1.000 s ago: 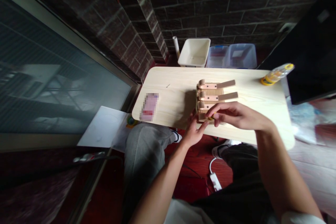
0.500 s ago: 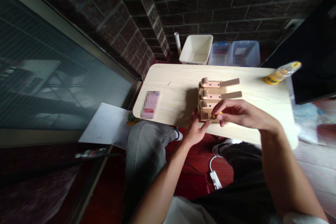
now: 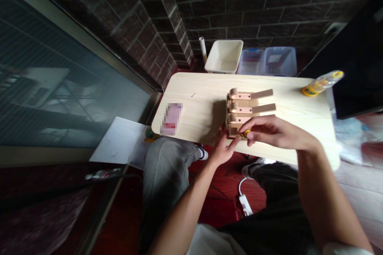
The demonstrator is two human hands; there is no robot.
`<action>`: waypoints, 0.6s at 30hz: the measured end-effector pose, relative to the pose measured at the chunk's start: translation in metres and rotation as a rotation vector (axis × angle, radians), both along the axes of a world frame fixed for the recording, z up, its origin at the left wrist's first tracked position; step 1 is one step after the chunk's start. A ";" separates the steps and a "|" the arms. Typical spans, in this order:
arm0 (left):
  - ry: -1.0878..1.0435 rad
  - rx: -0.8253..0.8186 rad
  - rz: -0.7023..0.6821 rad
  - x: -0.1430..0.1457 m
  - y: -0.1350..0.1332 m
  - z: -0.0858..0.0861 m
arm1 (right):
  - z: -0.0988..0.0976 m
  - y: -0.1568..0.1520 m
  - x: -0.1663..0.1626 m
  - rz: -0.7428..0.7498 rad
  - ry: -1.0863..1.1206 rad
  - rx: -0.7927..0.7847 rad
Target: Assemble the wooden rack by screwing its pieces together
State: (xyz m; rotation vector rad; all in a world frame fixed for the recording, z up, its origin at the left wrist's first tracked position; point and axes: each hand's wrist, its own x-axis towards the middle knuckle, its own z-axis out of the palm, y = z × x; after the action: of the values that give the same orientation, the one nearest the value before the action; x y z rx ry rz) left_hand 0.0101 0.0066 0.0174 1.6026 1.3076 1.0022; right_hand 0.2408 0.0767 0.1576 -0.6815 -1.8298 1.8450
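Rack [image 3: 248, 103]: lying on the table [image 3: 200, 117], right of centre, at the near edge. It sits ahead of the left hand [image 3: 223, 149] and partly beneath the right hand [image 3: 277, 132], which covers its near right portion.

Left hand: thumb and fingers parted around the near left corner of the rack, holding it; the fingers are partly hidden. Right hand: thumb and fingers closed in a pinch on the driver [image 3: 246, 133], a short yellow-and-black piece, over the nearest hook.

Orientation: the hooks run left to right, curled ends to the left, flat arms pointing right and slightly away (two arms in full sight, the nearer hooks partly covered). Driver's long axis: cannot be determined, the grip hiding most of it. Bottle [image 3: 317, 85]: at the far right corner, well apart.
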 end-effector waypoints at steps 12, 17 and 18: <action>0.034 0.014 0.000 -0.001 -0.001 -0.001 | -0.004 -0.002 -0.005 -0.026 0.017 -0.064; 0.038 0.015 0.001 -0.001 0.001 0.000 | -0.004 -0.003 -0.007 -0.013 0.019 -0.089; 0.037 0.016 0.003 -0.001 0.001 0.000 | -0.004 -0.003 -0.007 -0.011 0.018 -0.092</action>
State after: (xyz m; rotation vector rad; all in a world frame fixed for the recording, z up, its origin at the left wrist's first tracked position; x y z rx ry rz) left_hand 0.0088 0.0078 0.0176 1.6384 1.3304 0.9920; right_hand 0.2336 0.0737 0.1540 -0.7037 -1.7351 1.9315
